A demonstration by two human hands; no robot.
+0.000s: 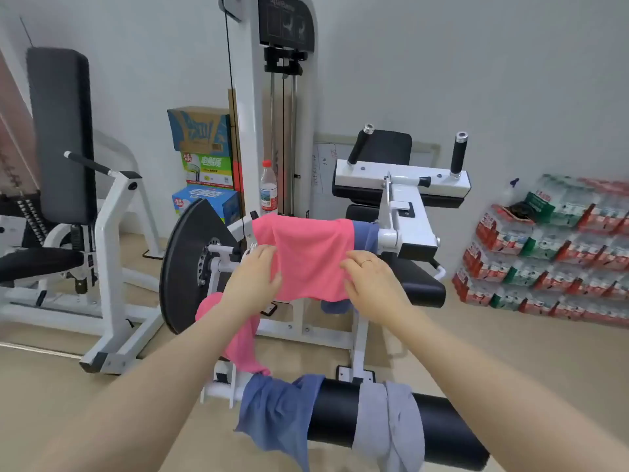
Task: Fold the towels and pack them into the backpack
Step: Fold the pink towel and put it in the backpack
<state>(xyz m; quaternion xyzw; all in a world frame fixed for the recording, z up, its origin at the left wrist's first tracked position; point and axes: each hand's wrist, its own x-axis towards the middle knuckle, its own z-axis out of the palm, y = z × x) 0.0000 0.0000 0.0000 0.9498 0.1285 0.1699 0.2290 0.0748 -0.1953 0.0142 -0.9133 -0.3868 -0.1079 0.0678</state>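
Two hands — left hand (253, 279), right hand (369, 284) — pinching soft pink towel (306, 257) edges.

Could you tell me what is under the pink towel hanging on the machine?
A blue towel shows beneath the pink towel, at its right edge and bottom. The bar they hang on is covered, as is the rest of the blue towel.

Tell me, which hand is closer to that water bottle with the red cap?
Left. The left hand sits just below the water bottle; the right hand is further off, across the pink towel.
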